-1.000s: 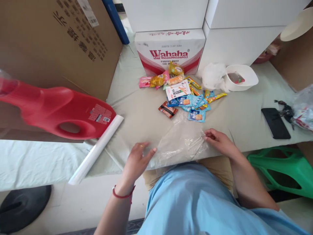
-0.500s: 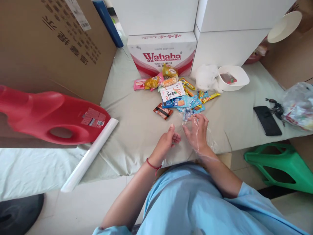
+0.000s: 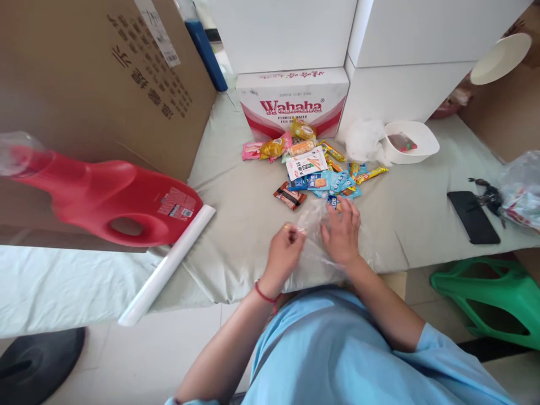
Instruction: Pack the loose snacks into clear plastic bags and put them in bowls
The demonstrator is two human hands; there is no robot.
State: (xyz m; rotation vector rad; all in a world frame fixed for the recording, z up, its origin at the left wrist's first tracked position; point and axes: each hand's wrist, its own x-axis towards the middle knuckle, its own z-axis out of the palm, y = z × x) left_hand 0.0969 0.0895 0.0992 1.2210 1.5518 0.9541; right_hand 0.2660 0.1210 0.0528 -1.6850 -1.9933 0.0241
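Note:
A clear plastic bag (image 3: 314, 259) lies crumpled at the near edge of the cloth-covered table (image 3: 244, 208). My left hand (image 3: 283, 254) is closed, pinching the bag's edge between thumb and fingers. My right hand (image 3: 342, 233) reaches into the bag's mouth with its fingers spread, the film lying over them. Just beyond my fingertips is a heap of snack packets (image 3: 316, 169), blue, yellow, pink and white, in front of a white and red Wahaha box (image 3: 291, 101).
A red jug (image 3: 105, 197) and a white roll (image 3: 169, 261) lie at the left by a large cardboard box (image 3: 84, 84). A white bowl (image 3: 411, 143), a black phone (image 3: 472, 216), keys and a filled bag (image 3: 521, 191) are at the right; a green stool (image 3: 489, 298) stands below.
Both hands came in from the bag's outer edges to its middle. The left hand closed on the edge and the right hand slid into the bag.

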